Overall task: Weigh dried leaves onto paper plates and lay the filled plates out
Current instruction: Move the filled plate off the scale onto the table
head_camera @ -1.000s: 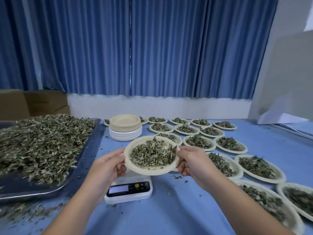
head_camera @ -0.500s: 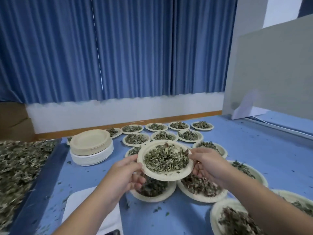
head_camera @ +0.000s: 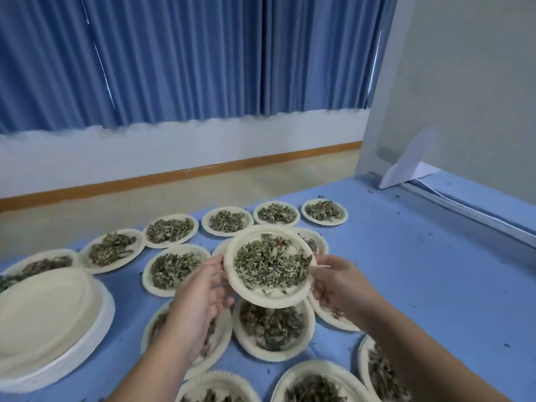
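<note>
One filled paper plate (head_camera: pixel 261 298) is held in the air at the middle of the frame, level, with its heap of dried leaves (head_camera: pixel 269 264) sitting mostly in the centre. The left hand (head_camera: pixel 200 294) grips the left rim with fingers curled underneath. The right hand (head_camera: pixel 338 285) pinches the right rim between thumb and fingers. Both hands have hold of this one plate and nothing else.

The carried plate hangs over plates already set down, so no free spot lies straight below it. Bare blue counter (head_camera: pixel 420 271) lies to the right of the frame, past the right hand, which makes that hand the nearer one for setting down. The plate is round, so it has no long axis to line up.

About fifteen laid-out plates (head_camera: pixel 324 222) are on the counter in rough rows. Several are partly hidden by the hands, the carried plate or the frame edge, so the count is approximate. One stack of empty plates (head_camera: pixel 46 314) stands at lower left. No scale is in view.
</note>
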Motion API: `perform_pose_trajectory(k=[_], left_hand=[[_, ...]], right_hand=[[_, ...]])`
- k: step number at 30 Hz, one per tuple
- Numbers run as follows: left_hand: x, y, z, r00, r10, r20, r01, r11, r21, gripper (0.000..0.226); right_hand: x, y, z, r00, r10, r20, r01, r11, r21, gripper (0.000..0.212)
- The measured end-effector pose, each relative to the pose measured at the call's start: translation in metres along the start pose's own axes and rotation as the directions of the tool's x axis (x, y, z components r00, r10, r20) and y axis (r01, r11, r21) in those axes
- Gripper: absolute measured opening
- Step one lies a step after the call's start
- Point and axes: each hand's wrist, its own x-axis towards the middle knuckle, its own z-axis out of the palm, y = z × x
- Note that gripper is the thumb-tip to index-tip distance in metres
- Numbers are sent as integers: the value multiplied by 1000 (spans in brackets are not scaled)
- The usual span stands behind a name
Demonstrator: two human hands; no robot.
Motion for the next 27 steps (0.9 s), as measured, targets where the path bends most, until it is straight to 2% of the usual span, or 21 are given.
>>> perform_pose_trajectory(k=[7,11,14,17,19,23,27], left_hand=[[42,7,88,978,-208,7,208,977,-53,23],[66,2,127,973,-231,-9,230,973,-18,24],[72,-3,149,964,-265,-1,265,964,8,20],[72,-6,165,957,-290,22,289,956,39,20],[73,-8,172,955,-294,29,292,955,59,21],[76,-9,176,954,-297,37,296,955,34,21],[77,-9,172,951,-306,44,307,951,-14,21]], right_hand=[[23,-18,-79,978,202,-52,-187,958,218,17],[44,-10,-129,945,265,-192,-197,929,312,15],[65,4,-162,880,332,-339,-197,905,376,13],[86,17,-183,826,373,-421,-190,889,416,14],[97,27,-190,802,394,-450,-184,878,441,17],[119,40,-189,776,417,-473,-195,872,449,7],[133,42,-181,769,478,-425,-251,837,487,10]])
